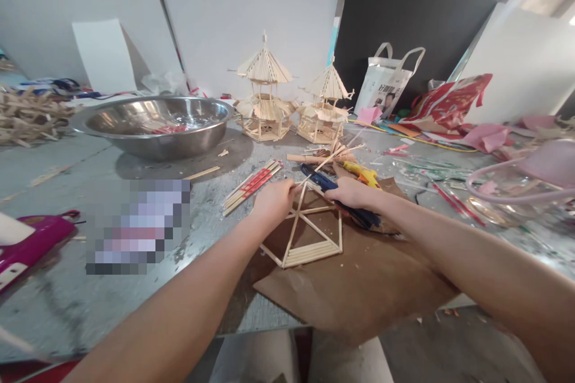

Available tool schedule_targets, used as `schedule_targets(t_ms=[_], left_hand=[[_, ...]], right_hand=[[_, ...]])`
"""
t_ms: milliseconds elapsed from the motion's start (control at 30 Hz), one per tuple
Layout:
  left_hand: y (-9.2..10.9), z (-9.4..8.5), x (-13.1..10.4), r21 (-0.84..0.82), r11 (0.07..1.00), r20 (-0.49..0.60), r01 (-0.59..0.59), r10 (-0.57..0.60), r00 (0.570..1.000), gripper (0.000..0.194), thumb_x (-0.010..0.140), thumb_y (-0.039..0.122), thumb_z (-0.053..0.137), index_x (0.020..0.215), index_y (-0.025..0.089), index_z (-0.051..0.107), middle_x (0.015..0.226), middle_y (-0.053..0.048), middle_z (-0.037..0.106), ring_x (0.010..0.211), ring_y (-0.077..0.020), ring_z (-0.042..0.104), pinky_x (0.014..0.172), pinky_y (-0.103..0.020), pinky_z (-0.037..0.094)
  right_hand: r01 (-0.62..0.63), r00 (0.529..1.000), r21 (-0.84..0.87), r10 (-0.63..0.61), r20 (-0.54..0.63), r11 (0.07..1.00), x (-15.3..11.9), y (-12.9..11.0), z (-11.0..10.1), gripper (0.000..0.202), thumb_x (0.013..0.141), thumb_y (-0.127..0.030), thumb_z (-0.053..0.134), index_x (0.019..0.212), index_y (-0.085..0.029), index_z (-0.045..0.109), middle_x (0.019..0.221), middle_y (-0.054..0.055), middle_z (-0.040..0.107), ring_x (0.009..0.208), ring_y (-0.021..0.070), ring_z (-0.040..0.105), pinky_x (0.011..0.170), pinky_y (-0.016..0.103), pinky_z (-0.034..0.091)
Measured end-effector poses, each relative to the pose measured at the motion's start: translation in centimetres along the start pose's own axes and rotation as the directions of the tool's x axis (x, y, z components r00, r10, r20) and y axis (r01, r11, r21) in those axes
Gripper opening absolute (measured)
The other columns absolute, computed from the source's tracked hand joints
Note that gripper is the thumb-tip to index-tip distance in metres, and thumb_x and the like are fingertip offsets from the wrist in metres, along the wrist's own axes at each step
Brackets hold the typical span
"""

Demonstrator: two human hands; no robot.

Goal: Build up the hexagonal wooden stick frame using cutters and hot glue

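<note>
My right hand is wrapped round a dark blue hand cutter, its jaws pointing left and its handles trailing down to the right. Just left of the jaws, my left hand pinches the end of a thin wooden stick that slants up to the right past the jaws. Beneath both hands lies a flat hexagonal stick frame with spokes; several sticks fill its near section. It rests on a brown sheet. My hands partly hide the frame's far side.
Two stick pagodas stand at the back. A steel basin is at left, chopsticks in red wrapping nearer. A yellow glue gun lies behind my right hand. A magenta tool and a blurred-out rectangle are at left.
</note>
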State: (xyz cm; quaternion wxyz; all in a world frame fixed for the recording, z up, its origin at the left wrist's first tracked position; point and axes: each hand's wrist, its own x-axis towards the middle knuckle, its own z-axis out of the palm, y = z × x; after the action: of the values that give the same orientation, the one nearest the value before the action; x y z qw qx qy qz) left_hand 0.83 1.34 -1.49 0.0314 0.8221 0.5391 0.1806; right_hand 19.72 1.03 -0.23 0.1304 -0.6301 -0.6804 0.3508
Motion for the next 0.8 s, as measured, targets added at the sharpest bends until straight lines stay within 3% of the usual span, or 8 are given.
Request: schedule_targets(t_ms=[333,500,667,800], left_hand=[[0.2,0.5,0.0,0.085,0.996,0.018,-0.001,-0.001,1.000,0.031,0.084,0.031,0.029,0.074,0.017,0.056,0.075,-0.008,0.064,0.072,-0.0194,0.059,0.058,-0.026,0.036],[0.1,0.4,0.1,0.092,0.996,0.040,0.017,-0.021,0.999,0.030,0.083,0.028,0.030,0.073,0.017,0.056,0.077,-0.008,0.065,0.075,-0.0206,0.059,0.060,-0.027,0.038],[-0.1,0.1,0.0,0.084,0.995,0.047,0.051,-0.055,0.997,0.031,0.083,0.032,0.028,0.077,0.018,0.055,0.081,-0.007,0.064,0.076,-0.0212,0.058,0.059,-0.028,0.038],[-0.5,-0.4,-0.2,0.048,0.997,0.026,0.063,-0.064,0.998,0.029,0.082,0.032,0.031,0.077,0.018,0.056,0.079,-0.007,0.064,0.074,-0.0192,0.058,0.060,-0.027,0.038]], right_hand=[[-0.047,0.998,-0.134,0.053,0.039,0.990,0.1,-0.9,-0.2,0.023,0.067,-0.035,0.044,0.053,-0.016,0.047,0.046,0.003,0.053,0.036,0.0128,0.049,0.036,0.024,0.039],[-0.083,0.993,-0.258,0.060,-0.097,0.963,-0.1,-1.3,-0.4,0.030,0.068,-0.041,0.046,0.051,-0.016,0.047,0.046,0.004,0.052,0.037,0.0116,0.047,0.038,0.023,0.037],[-0.112,0.993,-0.134,0.116,0.017,0.985,-0.4,-1.1,-1.2,0.036,0.068,-0.049,0.047,0.056,-0.016,0.052,0.051,0.004,0.056,0.041,0.0123,0.050,0.043,0.024,0.039],[-0.063,0.994,-0.203,0.043,-0.100,0.977,-1.2,-1.0,-2.5,0.045,0.068,-0.058,0.044,0.068,-0.015,0.057,0.064,0.007,0.061,0.054,0.0155,0.056,0.054,0.026,0.041]])
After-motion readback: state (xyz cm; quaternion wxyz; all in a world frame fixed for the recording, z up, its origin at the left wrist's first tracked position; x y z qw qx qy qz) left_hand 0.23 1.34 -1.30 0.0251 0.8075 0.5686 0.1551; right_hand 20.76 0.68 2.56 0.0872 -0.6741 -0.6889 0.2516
